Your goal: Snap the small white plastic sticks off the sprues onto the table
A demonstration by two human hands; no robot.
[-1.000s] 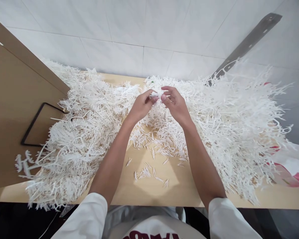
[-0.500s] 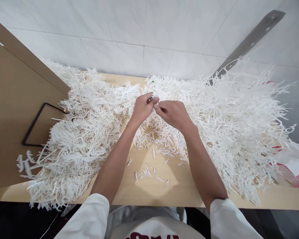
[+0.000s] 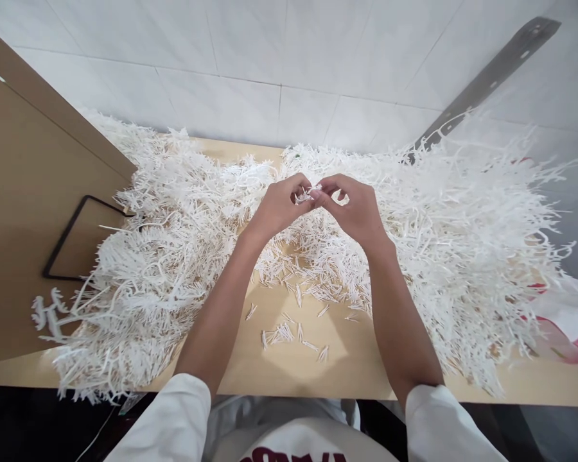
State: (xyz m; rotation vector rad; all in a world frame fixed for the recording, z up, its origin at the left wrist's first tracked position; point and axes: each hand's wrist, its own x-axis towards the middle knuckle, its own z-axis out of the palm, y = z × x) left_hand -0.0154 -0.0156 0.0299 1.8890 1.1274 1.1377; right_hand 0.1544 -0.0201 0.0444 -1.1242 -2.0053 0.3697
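My left hand (image 3: 285, 202) and my right hand (image 3: 350, 204) meet over the middle of the table, thumbs and fingertips pinched close together. Between them is a small white branched plastic piece (image 3: 302, 197), partly hidden by the fingers; the left fingers close around it and the right fingertips grip its end. Below the hands lies a spread of small loose white sticks (image 3: 327, 273), thin and forked. A smaller cluster of the same sticks (image 3: 282, 333) rests nearer the table's front edge.
Large heaps of white branched plastic pieces flank me, a left heap (image 3: 164, 256) and a right heap (image 3: 453, 244). At far left stands a cardboard panel (image 3: 24, 192) with a black metal frame (image 3: 62, 247). A red and white plastic bag (image 3: 568, 321) lies at right; a tiled wall (image 3: 241, 109) rises behind.
My right hand has shifted right and turned, its fingers now arched more openly. The left hand has moved slightly right, and the white piece between them shows more.
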